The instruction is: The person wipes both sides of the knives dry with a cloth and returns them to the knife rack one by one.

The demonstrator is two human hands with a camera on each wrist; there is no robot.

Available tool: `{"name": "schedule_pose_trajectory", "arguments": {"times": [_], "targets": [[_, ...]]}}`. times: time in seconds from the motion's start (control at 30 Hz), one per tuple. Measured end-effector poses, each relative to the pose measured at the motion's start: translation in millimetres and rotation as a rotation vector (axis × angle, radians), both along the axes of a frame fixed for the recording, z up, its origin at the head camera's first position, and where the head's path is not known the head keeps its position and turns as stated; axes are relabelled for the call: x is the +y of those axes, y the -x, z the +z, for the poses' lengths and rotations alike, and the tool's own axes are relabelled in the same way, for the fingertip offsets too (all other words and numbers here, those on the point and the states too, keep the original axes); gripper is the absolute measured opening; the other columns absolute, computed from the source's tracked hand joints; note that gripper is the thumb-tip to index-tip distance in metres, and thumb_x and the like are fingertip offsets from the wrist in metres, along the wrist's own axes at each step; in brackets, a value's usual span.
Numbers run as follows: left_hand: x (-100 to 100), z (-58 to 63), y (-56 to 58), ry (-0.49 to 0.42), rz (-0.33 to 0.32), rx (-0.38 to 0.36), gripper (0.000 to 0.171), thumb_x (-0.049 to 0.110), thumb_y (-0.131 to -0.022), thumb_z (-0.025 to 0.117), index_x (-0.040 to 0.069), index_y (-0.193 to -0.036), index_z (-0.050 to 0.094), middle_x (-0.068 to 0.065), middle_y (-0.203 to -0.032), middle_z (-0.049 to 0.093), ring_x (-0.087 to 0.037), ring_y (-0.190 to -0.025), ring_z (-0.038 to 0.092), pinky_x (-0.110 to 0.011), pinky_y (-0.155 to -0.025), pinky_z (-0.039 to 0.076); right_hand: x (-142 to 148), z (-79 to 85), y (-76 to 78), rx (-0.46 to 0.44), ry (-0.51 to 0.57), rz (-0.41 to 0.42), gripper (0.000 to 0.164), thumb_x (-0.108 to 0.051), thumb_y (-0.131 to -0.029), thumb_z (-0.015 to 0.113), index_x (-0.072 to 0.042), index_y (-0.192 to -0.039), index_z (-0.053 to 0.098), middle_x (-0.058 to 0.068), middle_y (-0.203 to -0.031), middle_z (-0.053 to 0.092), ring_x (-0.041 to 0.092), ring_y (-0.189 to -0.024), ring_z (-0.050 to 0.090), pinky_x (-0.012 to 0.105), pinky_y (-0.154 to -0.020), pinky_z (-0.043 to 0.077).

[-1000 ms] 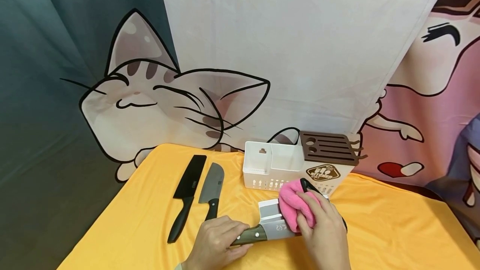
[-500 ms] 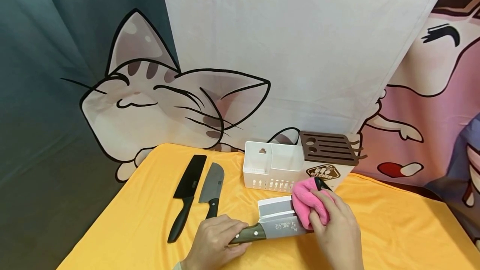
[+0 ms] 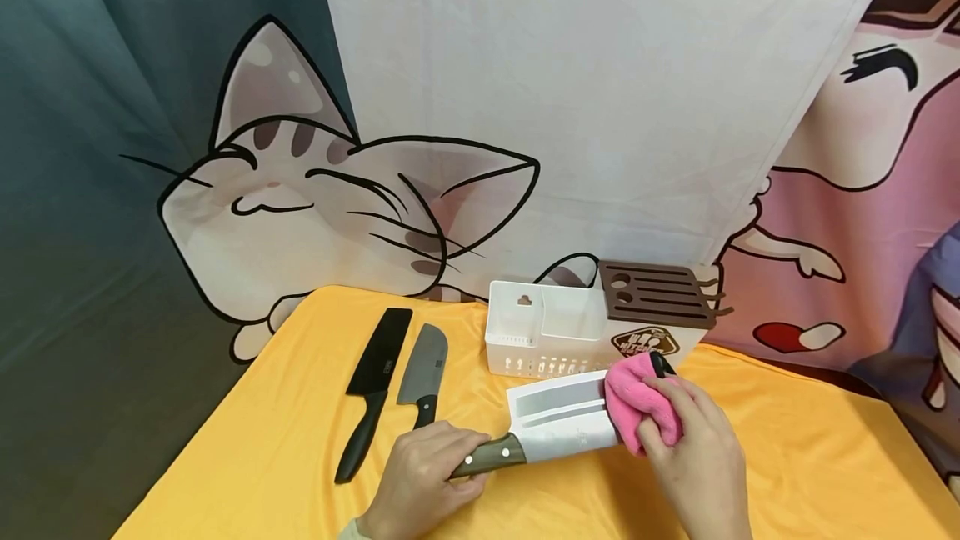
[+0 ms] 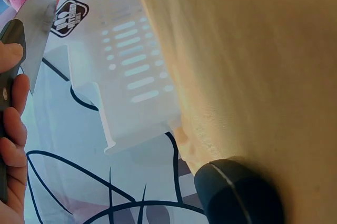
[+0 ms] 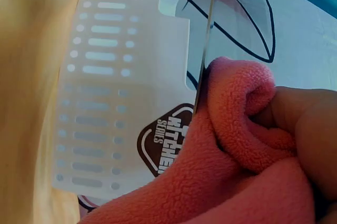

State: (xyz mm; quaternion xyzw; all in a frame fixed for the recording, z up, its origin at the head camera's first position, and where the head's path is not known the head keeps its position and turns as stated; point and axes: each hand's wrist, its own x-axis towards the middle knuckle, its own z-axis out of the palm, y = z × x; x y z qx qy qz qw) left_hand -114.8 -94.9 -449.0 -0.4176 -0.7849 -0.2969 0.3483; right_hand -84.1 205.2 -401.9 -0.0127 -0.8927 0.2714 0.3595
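Observation:
In the head view, my left hand (image 3: 423, 477) grips the olive-brown riveted handle (image 3: 491, 455) of a broad cleaver (image 3: 566, 432), whose blade points right, its face shiny with a pale band along the top. My right hand (image 3: 701, 448) pinches a pink fluffy cloth (image 3: 641, 402) with a dark edge, bunched over the blade's far end and hiding it. From the right wrist, the blade (image 5: 206, 45) shows edge-on, the cloth (image 5: 237, 113) folded against it under the thumb. In the left wrist view, fingers (image 4: 16, 124) wrap the handle, blade above.
A white kitchen rack (image 3: 551, 348) with a brown slotted top (image 3: 656, 294) stands behind the cleaver. Left of the hands, a black knife (image 3: 375, 382) and a grey-bladed knife (image 3: 425, 369) lie on the yellow tablecloth (image 3: 247, 440). A printed cat curtain (image 3: 300, 190) hangs behind.
The pink cloth and my right hand have slid right along the cleaver to the blade's far end, uncovering more of it. The blade has tilted upward at its far end.

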Motion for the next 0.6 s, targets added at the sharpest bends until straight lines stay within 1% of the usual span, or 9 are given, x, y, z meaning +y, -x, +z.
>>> {"name": "schedule_pose_trajectory", "arguments": {"times": [0.13,0.27,0.37,0.47,0.5,0.53,0.6], "targets": [[-1,0.3,0.3,-0.003,0.017,-0.031,0.037,0.011,-0.065,0.087,0.013,-0.100,0.076,0.007,-0.090,0.074,-0.002,-0.072,0.063,-0.015,-0.066,0.050,4,0.8,-0.7,-0.003,-0.006,-0.002,0.037,0.001,-0.068,0.075,-0.004,-0.105,0.073,0.018,-0.113,0.067,0.041,-0.101,0.063,0.051,-0.085,0.046],[-1,-0.2,0.7,-0.005,0.035,-0.040,0.036,0.007,-0.064,0.083,0.013,-0.099,0.076,0.007,-0.090,0.074,-0.003,-0.072,0.063,-0.015,-0.066,0.051,7,3.6,-2.4,0.021,-0.003,-0.014,0.036,-0.001,-0.067,0.074,-0.006,-0.103,0.074,0.015,-0.111,0.069,0.038,-0.100,0.064,0.043,-0.084,0.043],[-1,-0.5,1.0,-0.013,0.042,-0.048,0.038,0.004,-0.063,0.078,0.014,-0.100,0.075,0.007,-0.090,0.074,-0.003,-0.072,0.063,-0.016,-0.066,0.051,10,7.1,-3.9,0.063,0.013,-0.026,0.034,-0.001,-0.068,0.072,-0.007,-0.101,0.074,0.012,-0.108,0.069,0.034,-0.097,0.064,0.025,-0.085,0.040],[-1,-0.5,1.2,-0.032,0.044,-0.065,0.040,0.002,-0.062,0.076,0.013,-0.101,0.075,0.007,-0.090,0.074,-0.004,-0.073,0.063,-0.017,-0.067,0.052,13,11.3,-5.4,0.129,0.033,-0.023,0.032,-0.003,-0.069,0.070,-0.005,-0.101,0.074,0.013,-0.105,0.069,0.030,-0.094,0.062,0.007,-0.087,0.034],[-2,-0.4,1.2,-0.040,0.046,-0.073,0.041,0.002,-0.062,0.076,0.013,-0.101,0.075,0.007,-0.090,0.074,-0.004,-0.073,0.063,-0.017,-0.066,0.052,14,12.7,-6.2,0.148,0.042,-0.019,0.032,-0.003,-0.070,0.069,-0.004,-0.101,0.074,0.014,-0.105,0.068,0.027,-0.095,0.061,0.004,-0.088,0.031],[-2,-0.4,1.2,-0.046,0.048,-0.078,0.042,0.001,-0.062,0.076,0.013,-0.102,0.074,0.007,-0.090,0.074,-0.004,-0.073,0.063,-0.018,-0.066,0.052,14,13.9,-6.9,0.172,0.052,-0.012,0.032,-0.004,-0.071,0.069,-0.002,-0.102,0.074,0.015,-0.105,0.068,0.023,-0.096,0.060,0.002,-0.089,0.031],[-3,-0.2,1.1,-0.056,0.056,-0.086,0.043,0.001,-0.061,0.077,0.013,-0.103,0.074,0.007,-0.090,0.073,-0.003,-0.072,0.062,-0.018,-0.066,0.052,15,16.6,-8.1,0.210,0.070,0.001,0.032,-0.005,-0.072,0.069,0.000,-0.103,0.074,0.018,-0.108,0.068,0.012,-0.100,0.058,0.002,-0.091,0.033]]}}
